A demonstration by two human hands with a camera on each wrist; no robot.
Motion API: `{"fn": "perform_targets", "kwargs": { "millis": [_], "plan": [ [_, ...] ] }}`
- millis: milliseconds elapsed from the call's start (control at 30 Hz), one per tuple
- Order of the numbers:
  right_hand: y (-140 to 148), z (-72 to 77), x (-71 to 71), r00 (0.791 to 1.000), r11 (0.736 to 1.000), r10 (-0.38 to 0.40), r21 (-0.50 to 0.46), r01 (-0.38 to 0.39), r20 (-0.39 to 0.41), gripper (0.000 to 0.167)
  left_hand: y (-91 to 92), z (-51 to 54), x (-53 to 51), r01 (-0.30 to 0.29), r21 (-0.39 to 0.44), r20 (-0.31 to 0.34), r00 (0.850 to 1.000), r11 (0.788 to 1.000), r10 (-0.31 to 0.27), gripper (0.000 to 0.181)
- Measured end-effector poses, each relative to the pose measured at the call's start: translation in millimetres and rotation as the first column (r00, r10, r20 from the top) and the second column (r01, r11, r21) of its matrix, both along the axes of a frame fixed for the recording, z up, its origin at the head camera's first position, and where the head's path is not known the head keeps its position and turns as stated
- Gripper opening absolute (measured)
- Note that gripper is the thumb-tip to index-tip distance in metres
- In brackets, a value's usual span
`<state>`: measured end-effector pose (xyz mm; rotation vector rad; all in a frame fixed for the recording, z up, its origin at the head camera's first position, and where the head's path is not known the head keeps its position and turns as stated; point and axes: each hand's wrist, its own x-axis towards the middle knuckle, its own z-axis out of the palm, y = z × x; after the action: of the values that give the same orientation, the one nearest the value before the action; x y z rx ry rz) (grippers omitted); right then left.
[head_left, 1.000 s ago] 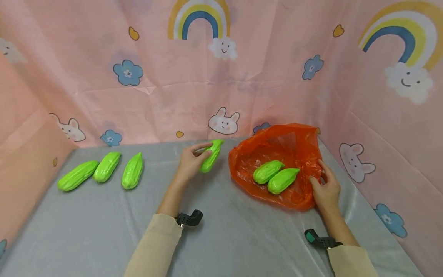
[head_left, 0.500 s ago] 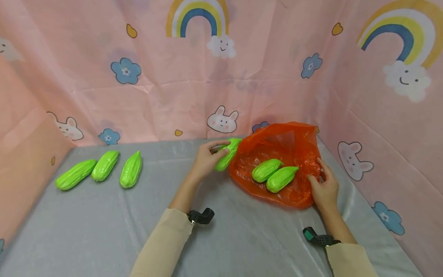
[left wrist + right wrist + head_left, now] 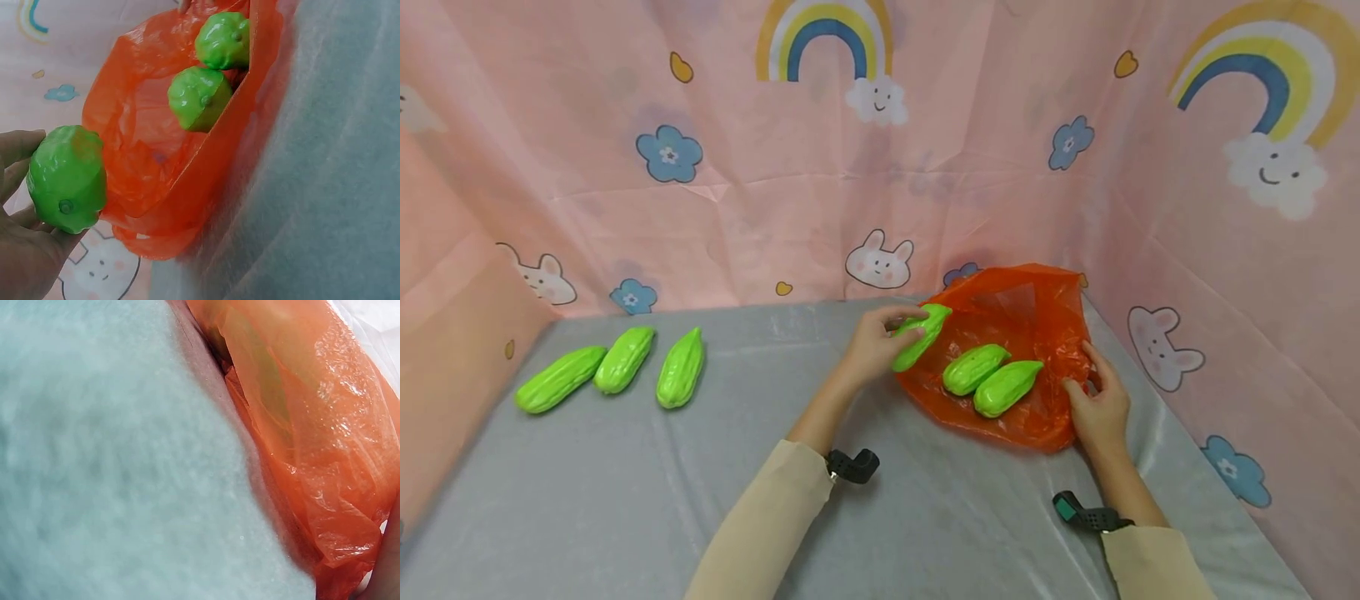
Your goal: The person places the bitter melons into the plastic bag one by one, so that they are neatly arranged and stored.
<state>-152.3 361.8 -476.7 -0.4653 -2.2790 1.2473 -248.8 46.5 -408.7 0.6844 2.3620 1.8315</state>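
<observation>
My left hand (image 3: pixel 875 343) grips a bright green toy bitter melon (image 3: pixel 919 337), tilted, at the left rim of the orange plastic bag (image 3: pixel 1037 329). In the left wrist view the held bitter melon (image 3: pixel 69 178) shows its blunt end, with thumb and fingers around it. Two more bitter melons (image 3: pixel 1008 388) lie side by side inside the bag, whose mouth faces the near left. My right hand (image 3: pixel 1103 408) pinches the bag's right side between thumb and fingers. The right wrist view shows mostly the bag's crumpled film (image 3: pixel 337 487), with a green shape faintly visible through it.
Several bitter melons lie on the grey cloth (image 3: pixel 625 483) at the far left, one (image 3: pixel 681 368) apart from the two others (image 3: pixel 561 379). A pink printed curtain (image 3: pixel 760 200) walls the back and both sides, close behind the bag.
My left hand has moved right with the bitter melon, from over the grey cloth to the bag's left rim. My right hand keeps its hold on the bag.
</observation>
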Motion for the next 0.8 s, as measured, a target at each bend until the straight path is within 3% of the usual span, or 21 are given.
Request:
{"fn": "perform_targets", "kwargs": {
  "millis": [300, 467, 800],
  "plan": [
    [0.6, -1.8, 0.1, 0.999, 1.000, 0.001, 0.006, -0.001, -0.034, 0.060, 8.1, 8.5, 3.1, -0.001, -0.024, -0.072, 0.997, 1.000, -0.001, 0.026],
    [0.3, -0.4, -1.2, 0.999, 1.000, 0.004, 0.000, -0.004, -0.035, 0.060, 11.0, 15.3, 3.7, 0.006, -0.024, -0.075, 0.997, 1.000, -0.008, 0.026],
    [0.2, -0.1, 0.2, 1.000, 1.000, 0.008, 0.002, -0.008, -0.019, 0.060, 31.9, 7.2, 5.3, 0.078, -0.108, -0.083, 0.993, 0.991, -0.088, 0.024]
  ]
}}
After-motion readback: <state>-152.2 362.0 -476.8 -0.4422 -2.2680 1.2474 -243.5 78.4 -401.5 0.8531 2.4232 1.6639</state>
